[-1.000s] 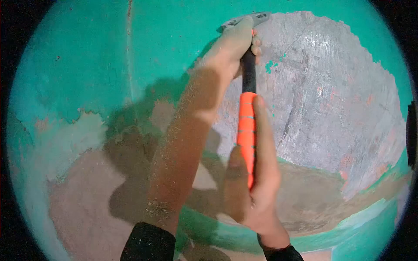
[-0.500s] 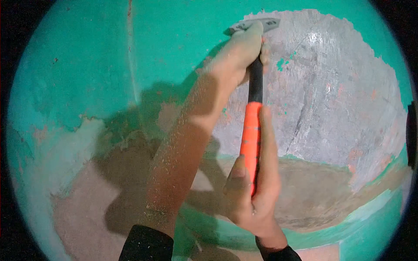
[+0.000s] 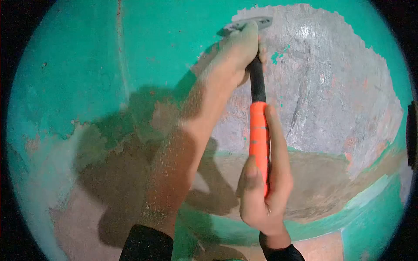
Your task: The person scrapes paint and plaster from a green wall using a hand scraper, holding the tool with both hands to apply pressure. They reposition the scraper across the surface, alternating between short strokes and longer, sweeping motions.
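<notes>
A long-handled scraper with an orange and black grip is held nearly upright against the wall. Its grey head lies at the upper left edge of a bare patch in the green paint. High on the black shaft, just under the head, my left hand is closed, its far fingers partly hidden. Lower down, my right hand wraps the orange grip, thumb on the left side and a finger stretched along the right. The blade's edge is too blurred to make out.
The green-painted wall fills the view. A large grey bare patch spreads to the right, above a brown plaster band. Pale worn areas show at lower left. A dark object stands at the far right edge.
The scraper head has shifted slightly left and up in view, while the lower grip and my right hand have swung right. Both hands keep their hold.
</notes>
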`<action>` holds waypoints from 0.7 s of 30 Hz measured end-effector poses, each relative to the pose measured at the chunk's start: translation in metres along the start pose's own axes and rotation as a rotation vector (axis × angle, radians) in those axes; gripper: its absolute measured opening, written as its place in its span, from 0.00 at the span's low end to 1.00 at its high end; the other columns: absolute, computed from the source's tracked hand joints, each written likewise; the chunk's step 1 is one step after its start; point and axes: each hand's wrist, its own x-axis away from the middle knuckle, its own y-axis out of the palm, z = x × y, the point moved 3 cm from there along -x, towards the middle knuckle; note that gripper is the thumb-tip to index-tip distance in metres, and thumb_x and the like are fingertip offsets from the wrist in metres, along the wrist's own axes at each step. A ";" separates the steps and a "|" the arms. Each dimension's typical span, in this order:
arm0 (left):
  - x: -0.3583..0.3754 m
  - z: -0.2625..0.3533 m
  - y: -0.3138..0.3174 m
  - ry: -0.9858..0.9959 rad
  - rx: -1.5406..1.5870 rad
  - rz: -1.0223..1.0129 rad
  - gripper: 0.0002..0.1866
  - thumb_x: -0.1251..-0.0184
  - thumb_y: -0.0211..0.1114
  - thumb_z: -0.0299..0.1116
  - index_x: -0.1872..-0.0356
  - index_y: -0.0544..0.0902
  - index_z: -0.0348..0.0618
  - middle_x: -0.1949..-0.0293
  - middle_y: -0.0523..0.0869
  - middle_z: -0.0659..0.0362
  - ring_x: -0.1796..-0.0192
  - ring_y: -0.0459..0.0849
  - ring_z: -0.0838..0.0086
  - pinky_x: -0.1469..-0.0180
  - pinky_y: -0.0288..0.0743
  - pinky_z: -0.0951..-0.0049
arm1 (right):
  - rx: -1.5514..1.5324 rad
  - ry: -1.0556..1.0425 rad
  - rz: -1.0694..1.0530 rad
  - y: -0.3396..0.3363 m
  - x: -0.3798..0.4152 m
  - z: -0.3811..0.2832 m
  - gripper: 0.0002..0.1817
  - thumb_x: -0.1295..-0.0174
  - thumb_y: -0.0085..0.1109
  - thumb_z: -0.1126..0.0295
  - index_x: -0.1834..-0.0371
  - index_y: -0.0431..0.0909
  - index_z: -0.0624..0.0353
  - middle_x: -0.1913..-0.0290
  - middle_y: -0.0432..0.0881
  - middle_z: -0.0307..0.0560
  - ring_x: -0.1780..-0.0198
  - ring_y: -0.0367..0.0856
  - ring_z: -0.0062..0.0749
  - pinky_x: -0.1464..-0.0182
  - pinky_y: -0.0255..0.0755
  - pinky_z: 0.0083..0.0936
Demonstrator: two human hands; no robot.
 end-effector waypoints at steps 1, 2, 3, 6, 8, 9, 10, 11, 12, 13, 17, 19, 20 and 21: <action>0.002 -0.002 0.000 -0.012 0.009 -0.002 0.13 0.27 0.51 0.45 0.63 0.68 0.46 0.78 0.71 0.68 0.81 0.68 0.86 0.80 0.64 0.81 | 0.034 -0.025 0.008 -0.002 0.001 -0.001 0.34 0.31 0.47 0.62 0.27 0.54 0.72 0.34 0.69 0.54 0.77 0.63 0.09 0.74 0.61 0.11; -0.003 -0.003 0.001 -0.056 0.091 0.002 0.14 0.27 0.49 0.46 0.63 0.68 0.46 0.78 0.71 0.69 0.81 0.68 0.85 0.79 0.65 0.80 | 0.062 -0.016 0.006 -0.005 -0.002 -0.004 0.34 0.31 0.47 0.61 0.27 0.54 0.71 0.36 0.71 0.53 0.78 0.62 0.09 0.75 0.60 0.11; -0.009 0.001 0.005 -0.042 0.127 0.000 0.14 0.27 0.49 0.47 0.63 0.68 0.46 0.78 0.71 0.69 0.81 0.68 0.85 0.78 0.65 0.79 | 0.091 -0.007 0.004 -0.008 -0.005 -0.006 0.34 0.31 0.47 0.61 0.27 0.55 0.71 0.38 0.73 0.52 0.79 0.62 0.09 0.76 0.59 0.11; -0.012 0.005 0.009 -0.033 0.188 0.002 0.14 0.25 0.47 0.47 0.64 0.68 0.47 0.78 0.70 0.68 0.81 0.69 0.85 0.78 0.67 0.78 | 0.170 0.030 0.011 -0.015 -0.010 -0.012 0.33 0.32 0.47 0.59 0.27 0.57 0.69 0.50 0.80 0.46 0.81 0.60 0.09 0.79 0.56 0.12; -0.004 0.000 0.009 -0.042 0.173 0.021 0.14 0.25 0.47 0.46 0.64 0.68 0.47 0.78 0.70 0.68 0.81 0.69 0.84 0.78 0.67 0.77 | 0.179 0.030 0.034 -0.015 -0.004 -0.007 0.33 0.32 0.47 0.59 0.28 0.58 0.68 0.56 0.82 0.43 0.82 0.60 0.09 0.80 0.56 0.12; -0.003 0.000 0.009 -0.041 0.166 0.026 0.13 0.25 0.47 0.45 0.64 0.68 0.47 0.78 0.70 0.67 0.81 0.69 0.84 0.77 0.68 0.77 | 0.170 0.033 0.036 -0.015 -0.006 -0.008 0.33 0.32 0.47 0.59 0.28 0.58 0.68 0.56 0.82 0.43 0.82 0.60 0.09 0.80 0.56 0.12; -0.009 0.003 0.010 -0.036 0.198 0.017 0.13 0.25 0.47 0.45 0.64 0.68 0.47 0.78 0.70 0.67 0.81 0.69 0.84 0.77 0.68 0.77 | 0.161 0.036 0.037 -0.014 -0.007 -0.009 0.33 0.32 0.48 0.59 0.27 0.58 0.68 0.56 0.82 0.44 0.82 0.60 0.09 0.80 0.56 0.12; -0.018 0.007 0.009 -0.036 0.230 0.011 0.13 0.26 0.48 0.45 0.65 0.68 0.47 0.78 0.70 0.67 0.81 0.70 0.84 0.77 0.68 0.76 | 0.160 0.049 0.029 -0.014 -0.014 -0.016 0.34 0.32 0.48 0.59 0.27 0.58 0.68 0.55 0.82 0.45 0.82 0.60 0.09 0.80 0.56 0.12; -0.021 0.010 0.009 -0.038 0.262 0.008 0.13 0.26 0.48 0.45 0.65 0.68 0.46 0.78 0.70 0.67 0.81 0.70 0.83 0.77 0.68 0.76 | 0.167 0.060 0.022 -0.013 -0.015 -0.017 0.34 0.31 0.48 0.59 0.27 0.57 0.68 0.56 0.82 0.45 0.82 0.60 0.09 0.80 0.56 0.12; -0.020 0.010 0.009 -0.029 0.253 0.000 0.13 0.26 0.49 0.45 0.65 0.68 0.46 0.78 0.70 0.67 0.81 0.70 0.83 0.78 0.68 0.76 | 0.174 0.071 0.015 -0.012 -0.016 -0.019 0.33 0.31 0.48 0.59 0.27 0.57 0.67 0.56 0.82 0.45 0.83 0.60 0.09 0.81 0.56 0.12; -0.007 0.005 0.010 -0.021 0.213 0.008 0.12 0.27 0.49 0.43 0.66 0.67 0.47 0.79 0.70 0.66 0.82 0.68 0.82 0.79 0.67 0.75 | 0.211 0.022 0.001 -0.012 -0.011 -0.012 0.32 0.30 0.47 0.61 0.27 0.57 0.67 0.58 0.82 0.46 0.83 0.61 0.09 0.81 0.57 0.13; -0.014 0.012 0.010 0.012 0.231 -0.029 0.11 0.28 0.49 0.41 0.67 0.67 0.47 0.80 0.70 0.66 0.83 0.68 0.81 0.80 0.67 0.75 | 0.210 -0.025 -0.005 -0.012 -0.017 -0.011 0.32 0.30 0.46 0.61 0.27 0.57 0.67 0.58 0.82 0.46 0.82 0.61 0.09 0.80 0.57 0.12; -0.027 0.019 0.008 0.036 0.264 -0.069 0.10 0.28 0.48 0.40 0.67 0.67 0.47 0.80 0.70 0.66 0.83 0.67 0.81 0.80 0.67 0.75 | 0.206 -0.033 -0.008 -0.011 -0.020 -0.010 0.32 0.30 0.46 0.61 0.27 0.57 0.67 0.57 0.82 0.46 0.82 0.61 0.10 0.80 0.57 0.12; -0.036 0.021 0.007 0.059 0.297 -0.109 0.10 0.28 0.48 0.39 0.68 0.67 0.46 0.81 0.70 0.66 0.83 0.67 0.81 0.80 0.67 0.76 | 0.197 -0.016 -0.005 -0.007 -0.027 -0.010 0.32 0.30 0.46 0.61 0.27 0.57 0.67 0.56 0.82 0.47 0.82 0.61 0.09 0.81 0.57 0.12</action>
